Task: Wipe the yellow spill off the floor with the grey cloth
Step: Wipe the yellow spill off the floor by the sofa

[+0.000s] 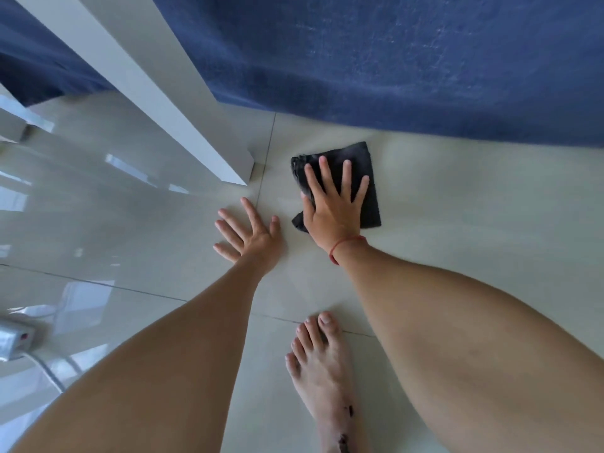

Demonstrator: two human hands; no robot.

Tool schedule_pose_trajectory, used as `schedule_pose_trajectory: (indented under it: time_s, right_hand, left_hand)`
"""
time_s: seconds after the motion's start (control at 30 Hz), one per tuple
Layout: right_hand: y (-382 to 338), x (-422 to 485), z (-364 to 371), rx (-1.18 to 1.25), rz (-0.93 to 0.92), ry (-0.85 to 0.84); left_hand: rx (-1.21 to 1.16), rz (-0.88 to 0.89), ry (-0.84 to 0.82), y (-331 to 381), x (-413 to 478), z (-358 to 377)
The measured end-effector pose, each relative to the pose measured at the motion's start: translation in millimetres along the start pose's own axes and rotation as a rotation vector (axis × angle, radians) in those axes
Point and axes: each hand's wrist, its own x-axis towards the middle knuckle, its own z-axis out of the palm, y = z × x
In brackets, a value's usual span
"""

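Observation:
A dark grey cloth [367, 158] lies folded flat on the pale tiled floor [474, 197], just in front of a blue curtain. My right hand [336, 207] presses down on it with the fingers spread; a red string circles that wrist. My left hand [251, 235] rests flat on the bare tile to the left of the cloth, fingers apart, holding nothing. No yellow spill shows on the visible floor; whatever is under the cloth is hidden.
The blue curtain [392, 60] hangs along the far side. A white furniture leg [202, 135] stands on the floor just left of the cloth. My bare foot [323, 371] is planted below the hands. A white power strip [16, 338] with a cable lies at the left edge.

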Motion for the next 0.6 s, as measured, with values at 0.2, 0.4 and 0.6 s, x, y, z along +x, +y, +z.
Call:
schedule_pose_trajectory:
  time_s: [0.2, 0.4, 0.6]
  right_hand:
    - [34, -58, -5, -0.084, -0.313, -0.119]
    - [112, -63, -30, -0.113, -0.138, -0.047]
    - [64, -13, -19, -0.04, 0.182, 0.012]
  left_hand:
    - [0.019, 0.012, -0.039, -4, 1, -3]
    - [-0.002, 0.026, 0.005, -3, -1, -1]
    - [-0.001, 0.022, 0.002, -2, -1, -1]
